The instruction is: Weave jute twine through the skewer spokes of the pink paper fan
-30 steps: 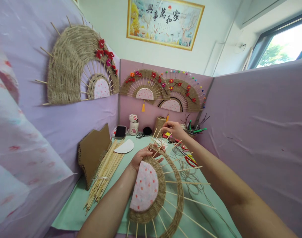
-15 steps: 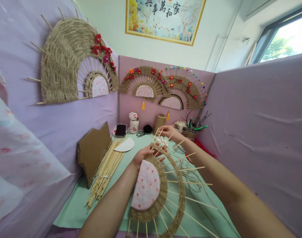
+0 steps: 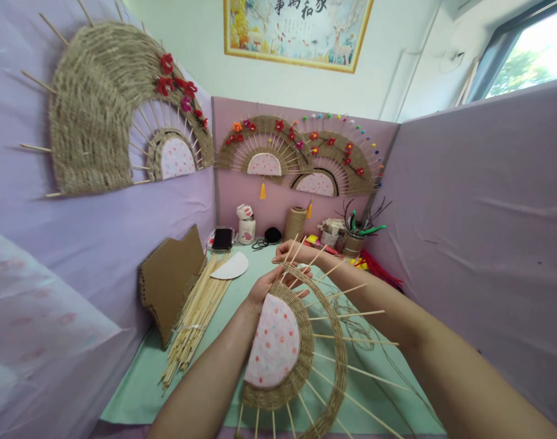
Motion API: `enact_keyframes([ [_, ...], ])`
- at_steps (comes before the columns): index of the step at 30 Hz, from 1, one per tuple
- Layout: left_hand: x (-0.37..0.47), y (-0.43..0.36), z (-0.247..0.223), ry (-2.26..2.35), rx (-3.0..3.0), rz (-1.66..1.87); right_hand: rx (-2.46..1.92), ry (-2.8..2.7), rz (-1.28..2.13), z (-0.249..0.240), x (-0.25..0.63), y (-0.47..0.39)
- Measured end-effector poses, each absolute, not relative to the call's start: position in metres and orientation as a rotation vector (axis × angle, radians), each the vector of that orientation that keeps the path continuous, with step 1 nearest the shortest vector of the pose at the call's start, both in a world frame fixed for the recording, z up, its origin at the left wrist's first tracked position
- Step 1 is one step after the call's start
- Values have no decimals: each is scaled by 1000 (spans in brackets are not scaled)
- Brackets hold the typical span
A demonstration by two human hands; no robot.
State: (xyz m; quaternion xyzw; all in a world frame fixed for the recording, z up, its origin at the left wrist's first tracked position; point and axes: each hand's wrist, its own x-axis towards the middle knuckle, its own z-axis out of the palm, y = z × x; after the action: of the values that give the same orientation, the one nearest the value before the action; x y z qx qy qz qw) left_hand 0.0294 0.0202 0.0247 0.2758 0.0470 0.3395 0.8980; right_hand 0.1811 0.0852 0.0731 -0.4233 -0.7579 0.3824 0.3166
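Note:
A half-round woven fan of twine on thin bamboo sticks is tilted up in front of me. Its centre is a pink half-disc with a dotted pattern. My left hand grips the fan at its upper end, fingers behind the sticks. Just beyond, my right hand is pinched at the far end of the outer woven band, among the stick tips. The strand of twine at its fingertips is too thin to follow. Loose loops of twine lie on the table under the right forearm.
A bundle of bamboo sticks, a white half-disc and brown cardboard lie left on the green tabletop. Behind stand a twine spool and a pot of tools. Finished fans hang on the partitions.
My right hand has moved left and slightly down, closer to the end of the woven band. My left hand still holds the fan, which has shifted slightly right in view.

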Motion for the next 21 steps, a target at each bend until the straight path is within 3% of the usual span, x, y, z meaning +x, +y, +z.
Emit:
enact_keyframes([
  [14,32,25,16,90,630,670,-1117,-2049,1209,127,220,111],
  [21,35,23,14,88,643,665,-1080,-2228,935,145,229,91],
])
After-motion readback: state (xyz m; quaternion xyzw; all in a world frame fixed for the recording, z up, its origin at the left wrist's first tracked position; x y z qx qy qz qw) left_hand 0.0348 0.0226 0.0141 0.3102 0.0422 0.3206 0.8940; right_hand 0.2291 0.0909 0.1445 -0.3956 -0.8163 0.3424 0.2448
